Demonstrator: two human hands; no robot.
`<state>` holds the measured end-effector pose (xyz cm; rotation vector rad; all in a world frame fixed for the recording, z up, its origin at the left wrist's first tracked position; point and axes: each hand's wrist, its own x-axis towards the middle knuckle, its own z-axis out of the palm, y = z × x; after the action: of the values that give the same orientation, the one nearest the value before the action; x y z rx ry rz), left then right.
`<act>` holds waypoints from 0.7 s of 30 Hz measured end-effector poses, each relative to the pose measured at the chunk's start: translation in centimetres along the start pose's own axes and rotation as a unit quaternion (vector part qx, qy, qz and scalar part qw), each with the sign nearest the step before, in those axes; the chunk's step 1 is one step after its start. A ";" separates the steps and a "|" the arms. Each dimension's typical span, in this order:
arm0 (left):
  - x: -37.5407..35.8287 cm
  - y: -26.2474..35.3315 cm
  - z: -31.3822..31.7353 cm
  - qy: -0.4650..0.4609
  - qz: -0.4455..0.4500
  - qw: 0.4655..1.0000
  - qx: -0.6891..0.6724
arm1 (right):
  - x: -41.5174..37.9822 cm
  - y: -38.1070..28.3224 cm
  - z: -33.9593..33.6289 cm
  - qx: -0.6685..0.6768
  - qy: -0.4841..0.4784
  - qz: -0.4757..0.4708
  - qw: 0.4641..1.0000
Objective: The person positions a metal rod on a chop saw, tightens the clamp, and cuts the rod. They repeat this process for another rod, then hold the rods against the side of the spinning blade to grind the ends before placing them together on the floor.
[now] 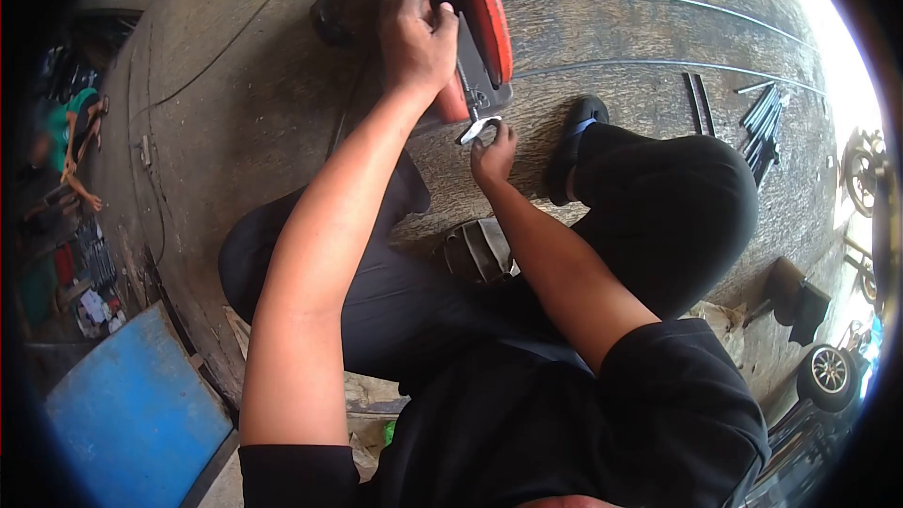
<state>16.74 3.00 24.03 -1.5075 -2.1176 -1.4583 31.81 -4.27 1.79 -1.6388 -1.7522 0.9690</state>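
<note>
Pinching a silver handle [477, 131] with the right hand [494, 158], at the near end of a screw rod [474, 113] on the machine [452, 100]. Curling the left hand [419, 36] beside the red guard [499, 28], not showing whether gripping anything. Likely handling as stiff, smooth metal, gripping best by its ends. Running its long axis across the rod, pointing lower left to upper right.

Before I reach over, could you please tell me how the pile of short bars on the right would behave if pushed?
The short bars would probably spread and slide, since they lie at differing angles with no tie visible. Each is likely stiff, looking straight and metallic.
</note>
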 end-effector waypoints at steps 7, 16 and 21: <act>0.1 0.1 -0.1 -0.014 -0.008 1.000 0.007 | 0.8 -0.8 0.2 0.064 -0.085 0.037 0.994; -0.1 -0.1 0.0 -0.017 -0.011 1.000 0.014 | 2.7 -0.1 3.7 0.238 -0.027 0.288 0.927; -0.1 0.1 -0.1 -0.014 -0.016 1.000 0.010 | 1.1 -1.7 -0.7 0.008 -0.014 0.009 1.000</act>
<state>16.85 2.91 24.10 -1.5031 -2.1766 -1.4300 31.26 -3.08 3.48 -1.6408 -1.7470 1.0154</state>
